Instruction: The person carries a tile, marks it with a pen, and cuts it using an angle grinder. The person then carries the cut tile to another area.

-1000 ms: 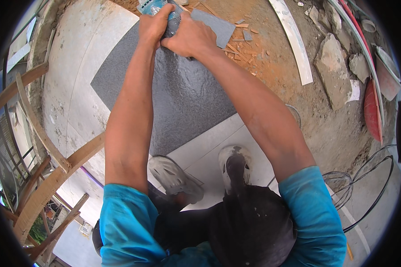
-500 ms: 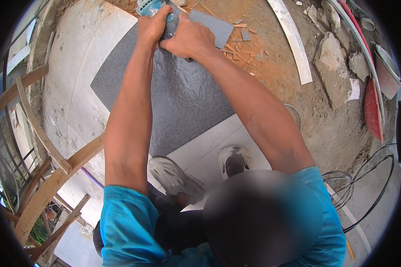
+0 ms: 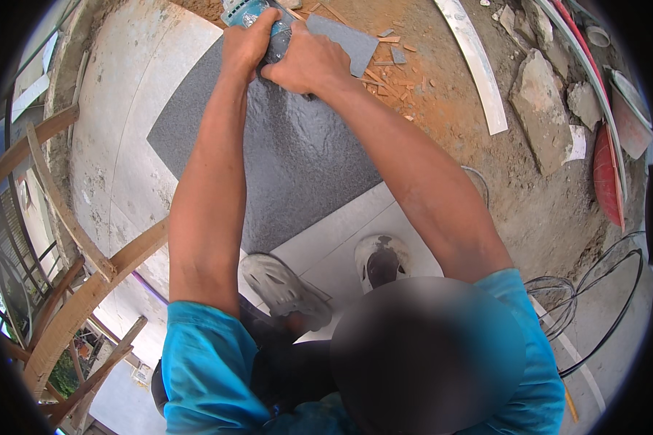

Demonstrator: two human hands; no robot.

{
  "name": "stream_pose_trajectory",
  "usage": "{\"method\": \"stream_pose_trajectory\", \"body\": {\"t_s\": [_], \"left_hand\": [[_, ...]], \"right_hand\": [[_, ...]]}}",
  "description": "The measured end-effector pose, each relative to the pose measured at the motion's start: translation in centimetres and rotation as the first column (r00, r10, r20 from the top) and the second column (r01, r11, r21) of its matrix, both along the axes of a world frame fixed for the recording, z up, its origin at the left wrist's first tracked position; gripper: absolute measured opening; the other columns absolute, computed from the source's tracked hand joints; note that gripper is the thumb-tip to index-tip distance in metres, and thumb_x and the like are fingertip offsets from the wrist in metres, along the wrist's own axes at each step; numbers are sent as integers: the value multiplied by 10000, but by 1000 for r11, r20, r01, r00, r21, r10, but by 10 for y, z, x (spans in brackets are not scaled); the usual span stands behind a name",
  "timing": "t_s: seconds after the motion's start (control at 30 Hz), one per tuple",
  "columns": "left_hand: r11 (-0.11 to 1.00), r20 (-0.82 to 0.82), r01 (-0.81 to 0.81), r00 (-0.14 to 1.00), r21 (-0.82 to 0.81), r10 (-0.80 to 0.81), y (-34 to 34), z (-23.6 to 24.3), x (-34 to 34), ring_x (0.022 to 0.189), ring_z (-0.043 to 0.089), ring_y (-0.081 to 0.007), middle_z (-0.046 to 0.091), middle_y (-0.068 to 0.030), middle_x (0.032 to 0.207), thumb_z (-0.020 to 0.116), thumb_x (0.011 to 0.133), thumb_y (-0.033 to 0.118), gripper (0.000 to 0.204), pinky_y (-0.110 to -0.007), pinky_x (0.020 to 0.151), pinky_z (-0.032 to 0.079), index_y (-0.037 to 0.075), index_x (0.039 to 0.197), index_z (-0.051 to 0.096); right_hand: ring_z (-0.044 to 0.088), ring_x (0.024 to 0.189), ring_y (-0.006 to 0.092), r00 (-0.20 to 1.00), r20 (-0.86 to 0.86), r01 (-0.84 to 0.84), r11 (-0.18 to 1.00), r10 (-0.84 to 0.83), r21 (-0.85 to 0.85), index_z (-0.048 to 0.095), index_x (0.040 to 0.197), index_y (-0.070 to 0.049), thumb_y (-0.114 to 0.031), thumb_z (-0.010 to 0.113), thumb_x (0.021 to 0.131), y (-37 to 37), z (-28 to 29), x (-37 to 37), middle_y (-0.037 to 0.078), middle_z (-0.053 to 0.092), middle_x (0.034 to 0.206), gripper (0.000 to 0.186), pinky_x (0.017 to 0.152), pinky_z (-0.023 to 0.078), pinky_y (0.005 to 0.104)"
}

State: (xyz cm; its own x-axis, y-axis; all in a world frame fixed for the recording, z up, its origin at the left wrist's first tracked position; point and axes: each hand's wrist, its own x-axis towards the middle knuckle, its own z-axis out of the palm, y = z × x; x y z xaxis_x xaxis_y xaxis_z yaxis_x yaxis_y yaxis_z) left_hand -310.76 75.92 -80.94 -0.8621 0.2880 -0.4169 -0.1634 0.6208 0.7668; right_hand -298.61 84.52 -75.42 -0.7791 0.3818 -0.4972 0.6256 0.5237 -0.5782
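Observation:
Both arms reach forward to a teal and black power tool (image 3: 278, 45), which looks like an angle grinder, at the top edge of the view. My left hand (image 3: 248, 45) is closed round its left side. My right hand (image 3: 313, 61) grips it from the right, fingers wrapped round the dark body. Part of the tool is cut off by the picture's edge, and its working end is hidden. Beneath my hands lies a large dark grey stone-like tile (image 3: 305, 170) with a wet-looking sheen. A smaller grey piece of tile (image 3: 352, 45) lies just beyond my right hand.
Thin broken strips (image 3: 384, 85) litter orange soil at the upper right. A long pale strip (image 3: 479, 65), a broken concrete slab (image 3: 540, 109) and black cable (image 3: 580, 290) lie on the right. Wooden framing (image 3: 87, 297) stands left. My shoes (image 3: 286, 290) rest on light tiles.
The view has shifted very slightly. Both hands stay closed on the power tool in almost the same place, above the dark tile.

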Motion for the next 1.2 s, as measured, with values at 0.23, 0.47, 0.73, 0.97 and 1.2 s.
{"method": "stream_pose_trajectory", "body": {"t_s": [0.23, 0.47, 0.73, 0.97, 1.2], "left_hand": [[1000, 11, 4, 1000, -11, -4, 1, 1, 1, 818, 640, -238, 660, -179, 945, 715, 720, 422, 671, -353, 720, 494, -155, 1045, 604], [1000, 21, 5, 1000, 7, -6, 0, 2, 3, 829, 640, -240, 656, -185, 961, 717, 719, 419, 681, -353, 721, 496, -161, 1055, 596], [995, 73, -26, 997, 93, 19, 3, 14, 14, 829, 642, -235, 655, -185, 966, 718, 721, 412, 675, -348, 725, 501, -156, 1064, 594], [998, 66, -14, 998, 59, 10, 1, 14, 17, 827, 642, -232, 655, -185, 966, 714, 720, 425, 680, -349, 715, 497, -155, 1057, 600], [999, 48, -1, 999, 43, -1, 1, 13, 19, 827, 636, -230, 656, -180, 966, 710, 718, 439, 685, -350, 710, 491, -153, 1046, 608]], "right_hand": [[666, 989, 322, 1000, -7, 1, 1000, -1, -12, 457, 1299, -1, -366, 716, 687, 1, -3, 1, 191, 678, 1032, 758, 828, 540, 405], [668, 977, 319, 1000, -15, -7, 1000, 7, -14, 448, 1303, 13, -367, 719, 684, 1, -3, 3, 193, 676, 1024, 775, 820, 542, 406], [667, 981, 319, 1000, -16, 3, 1000, -3, -2, 435, 1320, 13, -371, 719, 690, 0, -2, 6, 187, 677, 1021, 790, 821, 541, 412], [665, 994, 317, 1000, -6, 1, 1000, -1, -15, 446, 1310, 7, -370, 721, 688, 0, 1, 10, 189, 676, 1038, 777, 827, 540, 413], [665, 994, 318, 1000, -10, -9, 1000, 9, -4, 457, 1297, 4, -370, 720, 688, 0, -3, 13, 192, 675, 1035, 761, 830, 541, 412]]}}
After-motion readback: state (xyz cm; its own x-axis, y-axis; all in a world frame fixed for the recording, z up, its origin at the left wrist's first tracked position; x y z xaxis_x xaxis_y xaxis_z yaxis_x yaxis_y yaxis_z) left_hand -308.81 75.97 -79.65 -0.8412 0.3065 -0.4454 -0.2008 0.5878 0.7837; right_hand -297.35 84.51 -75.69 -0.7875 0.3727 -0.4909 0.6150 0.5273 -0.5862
